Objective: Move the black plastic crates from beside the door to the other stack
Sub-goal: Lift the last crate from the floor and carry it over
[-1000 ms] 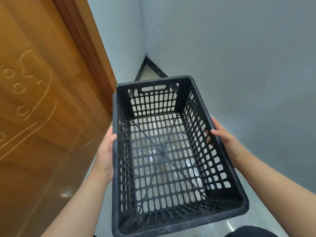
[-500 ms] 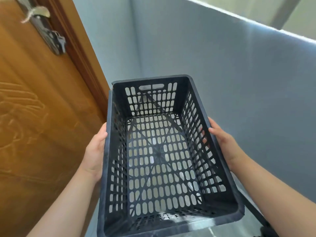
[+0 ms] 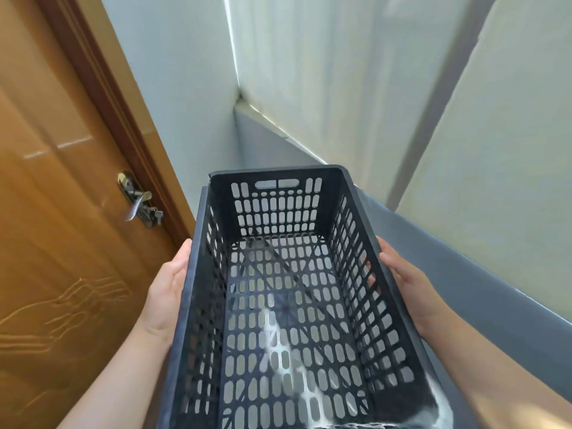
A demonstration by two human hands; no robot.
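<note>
Crate status: black plastic crate (image 3: 288,308) sits centre to lower centre of frame, open side up, carried between your two hands. Your left hand (image 3: 168,292) grips its left long wall, thumb lying along the outside. Your right hand (image 3: 408,289) grips the right wall, fingertips showing through the slots. Wooden door (image 3: 46,227) with lever handle (image 3: 139,202) fills the frame's left.
</note>
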